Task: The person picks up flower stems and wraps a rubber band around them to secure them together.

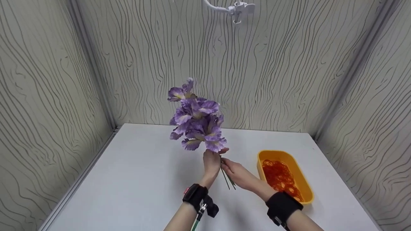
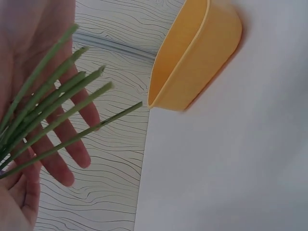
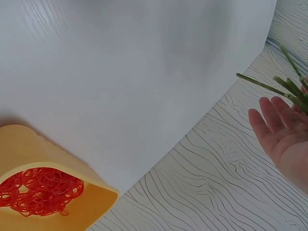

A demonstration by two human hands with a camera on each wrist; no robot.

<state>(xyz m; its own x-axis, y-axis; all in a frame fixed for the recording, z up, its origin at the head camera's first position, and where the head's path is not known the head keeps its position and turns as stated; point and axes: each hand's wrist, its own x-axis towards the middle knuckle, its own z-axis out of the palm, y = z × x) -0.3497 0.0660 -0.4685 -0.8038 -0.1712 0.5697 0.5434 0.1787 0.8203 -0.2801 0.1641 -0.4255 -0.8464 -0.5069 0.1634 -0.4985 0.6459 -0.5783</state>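
Observation:
A bunch of purple artificial irises (image 1: 199, 123) stands upright over the table, its blooms leaning slightly left. My left hand (image 1: 212, 163) grips the stems just under the blooms; its curled fingers show at the lower left corner of the left wrist view. Close by on the right, my right hand (image 1: 239, 173) is at the green stems (image 2: 57, 96), its fingers extended behind them. Several cut stem ends fan out past the palm. In the right wrist view, that hand's straight fingers (image 3: 272, 118) lie beside the stem ends.
On the right of the white table (image 1: 138, 170) is a yellow plastic tub (image 1: 303, 181) with a pile of red rubber bands (image 1: 277, 175) in it. Wood-grain-patterned panels (image 1: 144, 64) enclose the table at the back and sides. A white clamp arm (image 1: 237, 9) hangs at the top.

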